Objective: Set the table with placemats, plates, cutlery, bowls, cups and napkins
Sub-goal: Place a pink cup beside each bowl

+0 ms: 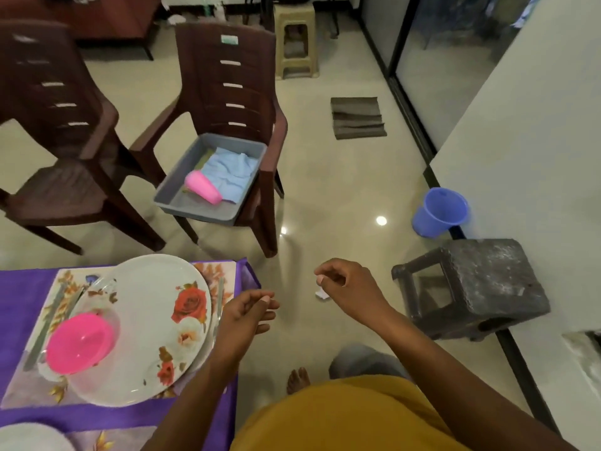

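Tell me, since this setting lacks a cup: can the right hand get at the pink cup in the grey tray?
Probably yes. The right hand holds nothing, and only bare floor lies between it and the pink cup, lying on its side in the open grey tray. It may need a step forward.

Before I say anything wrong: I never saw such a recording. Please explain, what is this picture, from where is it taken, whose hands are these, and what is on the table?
There is no machine here. A person wears a wide-angle camera on the head, looking forward and down, so you see their own two hands from above.

The left hand hangs over the table's edge and the right hand is over the floor. Both have loosely curled fingers and hold nothing.

On the purple tablecloth lies a flowered placemat. On it stands a white plate with roses, and a pink bowl rests on the plate's left side. Cutlery seems to lie beside the plate, but it is blurred.

On the nearer brown chair sits a grey tray holding a pink cup on its side and a light blue cloth, likely things not yet set out.
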A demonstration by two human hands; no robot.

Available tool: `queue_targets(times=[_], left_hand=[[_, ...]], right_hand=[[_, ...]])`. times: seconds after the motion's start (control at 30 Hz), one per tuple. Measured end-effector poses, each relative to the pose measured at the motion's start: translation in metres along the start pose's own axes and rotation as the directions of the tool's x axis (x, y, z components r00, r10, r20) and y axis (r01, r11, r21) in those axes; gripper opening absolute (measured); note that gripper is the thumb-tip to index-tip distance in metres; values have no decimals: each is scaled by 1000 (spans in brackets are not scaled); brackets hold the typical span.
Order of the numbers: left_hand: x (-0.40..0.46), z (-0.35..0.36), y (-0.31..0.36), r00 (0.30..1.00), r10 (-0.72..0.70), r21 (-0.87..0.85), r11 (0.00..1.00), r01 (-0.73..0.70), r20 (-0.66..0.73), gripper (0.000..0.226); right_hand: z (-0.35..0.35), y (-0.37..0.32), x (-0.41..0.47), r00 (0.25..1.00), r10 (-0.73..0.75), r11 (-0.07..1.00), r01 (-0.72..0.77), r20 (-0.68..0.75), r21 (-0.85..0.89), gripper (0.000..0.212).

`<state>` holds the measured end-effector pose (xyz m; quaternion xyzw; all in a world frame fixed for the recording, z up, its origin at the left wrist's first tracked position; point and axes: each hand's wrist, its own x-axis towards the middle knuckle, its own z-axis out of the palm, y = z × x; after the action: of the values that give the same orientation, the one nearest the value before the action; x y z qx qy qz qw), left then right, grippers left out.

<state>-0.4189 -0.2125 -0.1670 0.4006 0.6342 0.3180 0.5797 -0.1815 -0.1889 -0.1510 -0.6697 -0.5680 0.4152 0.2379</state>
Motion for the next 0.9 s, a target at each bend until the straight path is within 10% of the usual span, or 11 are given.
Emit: queue_targets(times=[0.9], left_hand=[[250, -45, 112, 823, -295, -388, 916, 100, -485, 16]], right_hand=[[15, -121, 409, 836, -235, 955, 293, 496, -42, 10]])
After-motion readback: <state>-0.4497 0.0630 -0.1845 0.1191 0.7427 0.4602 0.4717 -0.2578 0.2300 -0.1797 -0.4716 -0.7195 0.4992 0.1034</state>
